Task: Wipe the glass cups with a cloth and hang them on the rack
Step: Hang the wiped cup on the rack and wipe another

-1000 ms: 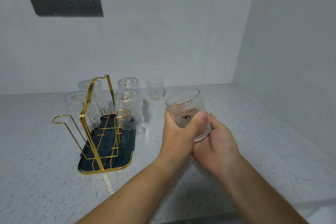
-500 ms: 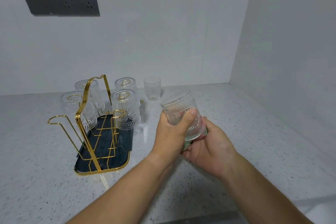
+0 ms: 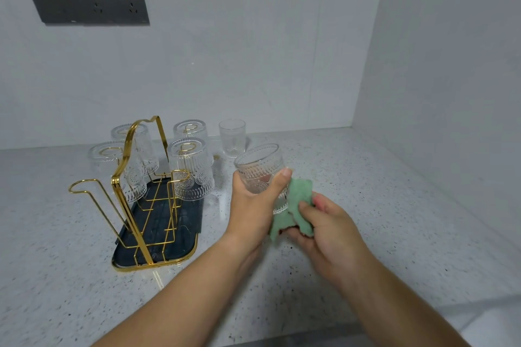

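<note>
The left hand (image 3: 253,205) wraps thumb and fingers round a ribbed glass cup (image 3: 259,169), mouth up and lifted off the speckled countertop (image 3: 380,191), likely to expose its base. The right hand (image 3: 327,231) pinches a green cloth (image 3: 300,200) against the cup's lower side. To the left, the gold wire rack (image 3: 132,177) carries four inverted cups (image 3: 191,172) over a dark drip tray (image 3: 183,222), presumably to drain. Two near pegs look bare. A plain tumbler (image 3: 232,136) stands upright behind. No writing is legible, even on the socket panel (image 3: 90,3).
</note>
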`<state>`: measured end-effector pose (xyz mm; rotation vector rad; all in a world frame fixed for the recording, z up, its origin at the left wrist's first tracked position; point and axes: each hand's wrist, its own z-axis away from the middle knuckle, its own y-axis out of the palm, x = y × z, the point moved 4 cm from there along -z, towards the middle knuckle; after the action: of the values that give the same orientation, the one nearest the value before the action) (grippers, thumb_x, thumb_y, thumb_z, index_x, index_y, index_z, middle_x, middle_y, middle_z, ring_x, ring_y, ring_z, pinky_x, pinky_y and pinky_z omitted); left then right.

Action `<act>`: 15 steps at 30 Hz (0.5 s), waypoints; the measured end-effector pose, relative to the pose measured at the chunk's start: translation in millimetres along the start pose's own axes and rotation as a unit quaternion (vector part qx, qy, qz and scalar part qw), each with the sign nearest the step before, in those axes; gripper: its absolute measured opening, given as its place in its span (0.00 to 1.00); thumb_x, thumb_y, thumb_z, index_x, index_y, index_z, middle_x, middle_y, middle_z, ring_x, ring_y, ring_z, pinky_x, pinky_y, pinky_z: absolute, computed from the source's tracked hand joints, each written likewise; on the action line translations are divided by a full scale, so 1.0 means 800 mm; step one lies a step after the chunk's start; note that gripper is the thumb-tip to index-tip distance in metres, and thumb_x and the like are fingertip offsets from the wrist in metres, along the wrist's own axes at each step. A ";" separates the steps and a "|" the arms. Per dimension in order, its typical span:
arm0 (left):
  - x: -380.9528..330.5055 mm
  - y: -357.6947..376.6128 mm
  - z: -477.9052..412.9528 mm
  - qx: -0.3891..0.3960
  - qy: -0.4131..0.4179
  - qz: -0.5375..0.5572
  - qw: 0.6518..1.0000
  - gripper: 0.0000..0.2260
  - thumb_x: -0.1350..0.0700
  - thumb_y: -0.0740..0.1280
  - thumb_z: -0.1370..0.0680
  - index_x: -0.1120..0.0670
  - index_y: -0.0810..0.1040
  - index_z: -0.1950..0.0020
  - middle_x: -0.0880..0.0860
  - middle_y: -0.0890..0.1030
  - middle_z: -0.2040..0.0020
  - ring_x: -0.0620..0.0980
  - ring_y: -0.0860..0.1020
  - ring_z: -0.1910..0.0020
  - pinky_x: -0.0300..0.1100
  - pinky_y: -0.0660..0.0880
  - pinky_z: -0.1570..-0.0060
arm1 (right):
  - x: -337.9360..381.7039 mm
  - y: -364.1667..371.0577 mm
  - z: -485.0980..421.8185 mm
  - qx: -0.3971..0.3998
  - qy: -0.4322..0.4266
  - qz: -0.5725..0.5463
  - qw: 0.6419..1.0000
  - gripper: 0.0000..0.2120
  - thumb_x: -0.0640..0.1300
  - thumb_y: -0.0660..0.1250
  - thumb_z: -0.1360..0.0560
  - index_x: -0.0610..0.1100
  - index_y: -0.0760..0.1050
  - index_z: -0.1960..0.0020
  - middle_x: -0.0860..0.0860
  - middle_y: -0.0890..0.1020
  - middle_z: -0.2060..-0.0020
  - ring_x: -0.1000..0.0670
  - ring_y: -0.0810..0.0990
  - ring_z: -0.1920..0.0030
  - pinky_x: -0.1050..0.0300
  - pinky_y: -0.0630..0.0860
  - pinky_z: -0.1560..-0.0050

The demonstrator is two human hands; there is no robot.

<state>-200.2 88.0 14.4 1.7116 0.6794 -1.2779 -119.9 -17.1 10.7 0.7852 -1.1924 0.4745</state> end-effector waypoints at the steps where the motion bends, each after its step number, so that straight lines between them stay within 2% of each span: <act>1: -0.001 -0.002 -0.002 0.008 0.004 -0.010 1.000 0.26 0.50 0.82 0.28 0.52 0.75 0.35 0.52 0.87 0.41 0.50 0.86 0.41 0.45 0.81 0.42 | 0.008 -0.008 0.000 0.000 -0.005 0.015 1.000 0.10 0.37 0.62 0.16 0.42 0.82 0.45 0.41 0.88 0.51 0.42 0.88 0.51 0.44 0.84 0.47; 3: -0.003 -0.004 -0.003 0.023 0.007 -0.033 0.999 0.26 0.49 0.83 0.29 0.51 0.76 0.36 0.51 0.87 0.41 0.47 0.85 0.41 0.41 0.78 0.43 | 0.024 -0.029 -0.004 -0.009 -0.049 0.115 0.992 0.09 0.41 0.64 0.16 0.46 0.83 0.46 0.45 0.88 0.54 0.44 0.88 0.53 0.43 0.84 0.47; 4: -0.003 -0.004 -0.002 0.030 0.008 -0.042 0.999 0.26 0.49 0.83 0.28 0.50 0.76 0.35 0.49 0.87 0.41 0.44 0.85 0.42 0.40 0.77 0.43 | 0.034 -0.038 -0.005 -0.014 -0.082 0.189 0.979 0.09 0.43 0.64 0.17 0.49 0.83 0.47 0.48 0.88 0.56 0.48 0.87 0.54 0.46 0.84 0.48; 6: 0.000 -0.004 -0.002 0.040 0.007 -0.050 0.998 0.27 0.48 0.83 0.29 0.50 0.77 0.34 0.48 0.87 0.40 0.43 0.85 0.42 0.40 0.77 0.42 | 0.050 -0.055 -0.009 -0.022 -0.148 0.311 0.939 0.10 0.46 0.63 0.16 0.51 0.83 0.50 0.57 0.86 0.60 0.58 0.84 0.59 0.61 0.79 0.53; 7: 0.004 -0.004 -0.002 0.044 0.004 -0.054 0.998 0.28 0.47 0.83 0.29 0.50 0.77 0.33 0.48 0.87 0.40 0.43 0.85 0.41 0.40 0.77 0.41 | 0.054 -0.064 -0.014 -0.024 -0.178 0.362 0.915 0.11 0.46 0.63 0.16 0.47 0.83 0.52 0.61 0.84 0.62 0.62 0.81 0.60 0.67 0.74 0.56; 8: 0.007 -0.003 -0.001 0.048 0.001 -0.059 0.997 0.29 0.46 0.82 0.30 0.50 0.77 0.32 0.48 0.87 0.40 0.44 0.85 0.41 0.42 0.78 0.41 | 0.055 -0.074 -0.022 -0.027 -0.199 0.413 0.888 0.12 0.45 0.62 0.16 0.44 0.82 0.54 0.62 0.82 0.62 0.63 0.80 0.58 0.70 0.70 0.56; 9: 0.009 -0.001 0.000 0.053 0.000 -0.066 0.996 0.30 0.45 0.81 0.30 0.50 0.77 0.32 0.48 0.87 0.40 0.45 0.85 0.41 0.43 0.79 0.40 | 0.054 -0.084 -0.030 -0.034 -0.214 0.458 0.862 0.13 0.46 0.62 0.16 0.45 0.81 0.56 0.61 0.81 0.59 0.58 0.80 0.53 0.70 0.69 0.54; 10: 0.012 0.000 0.001 0.057 -0.002 -0.071 0.996 0.31 0.44 0.82 0.31 0.50 0.77 0.32 0.48 0.87 0.40 0.45 0.85 0.41 0.44 0.79 0.39 | 0.049 -0.093 -0.038 -0.036 -0.216 0.498 0.839 0.14 0.47 0.62 0.16 0.49 0.79 0.60 0.58 0.80 0.58 0.53 0.78 0.51 0.68 0.70 0.49; 11: 0.014 0.003 0.003 0.058 -0.005 -0.075 0.996 0.31 0.44 0.83 0.31 0.50 0.77 0.32 0.48 0.87 0.40 0.45 0.85 0.41 0.45 0.80 0.38 | 0.043 -0.100 -0.045 -0.026 -0.207 0.525 0.825 0.16 0.48 0.62 0.17 0.53 0.75 0.63 0.58 0.78 0.59 0.50 0.77 0.50 0.61 0.72 0.42; 12: 0.016 0.004 0.005 0.059 -0.007 -0.077 0.995 0.32 0.44 0.83 0.32 0.49 0.77 0.32 0.48 0.87 0.40 0.46 0.85 0.41 0.45 0.80 0.38 | 0.035 -0.104 -0.049 -0.009 -0.186 0.544 0.818 0.17 0.52 0.61 0.17 0.53 0.73 0.65 0.58 0.78 0.59 0.48 0.76 0.46 0.50 0.71 0.33; 13: 0.018 0.005 0.007 0.062 -0.009 -0.080 0.995 0.32 0.44 0.82 0.33 0.49 0.77 0.32 0.48 0.87 0.40 0.46 0.85 0.41 0.45 0.80 0.39 | 0.026 -0.106 -0.051 0.011 -0.148 0.566 0.811 0.17 0.56 0.60 0.18 0.54 0.76 0.63 0.58 0.80 0.55 0.45 0.74 0.38 0.41 0.65 0.26; 14: 0.019 0.006 0.008 0.064 -0.011 -0.084 0.994 0.33 0.44 0.83 0.33 0.49 0.77 0.32 0.49 0.87 0.40 0.47 0.85 0.41 0.46 0.80 0.39 | 0.019 -0.105 -0.049 0.025 -0.103 0.590 0.800 0.16 0.60 0.58 0.18 0.57 0.81 0.56 0.57 0.81 0.45 0.43 0.67 0.28 0.37 0.57 0.22; 15: 0.021 0.006 0.008 0.065 -0.013 -0.090 0.994 0.33 0.43 0.84 0.33 0.49 0.77 0.32 0.49 0.87 0.40 0.47 0.85 0.40 0.47 0.81 0.38 | 0.013 -0.106 -0.048 0.027 -0.071 0.606 0.792 0.16 0.64 0.57 0.19 0.62 0.82 0.47 0.56 0.77 0.33 0.44 0.58 0.21 0.38 0.50 0.21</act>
<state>-194.2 78.7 -0.3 1.7664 0.7636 -1.4957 -32.9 -44.4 -9.7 -0.0279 -1.7495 1.5239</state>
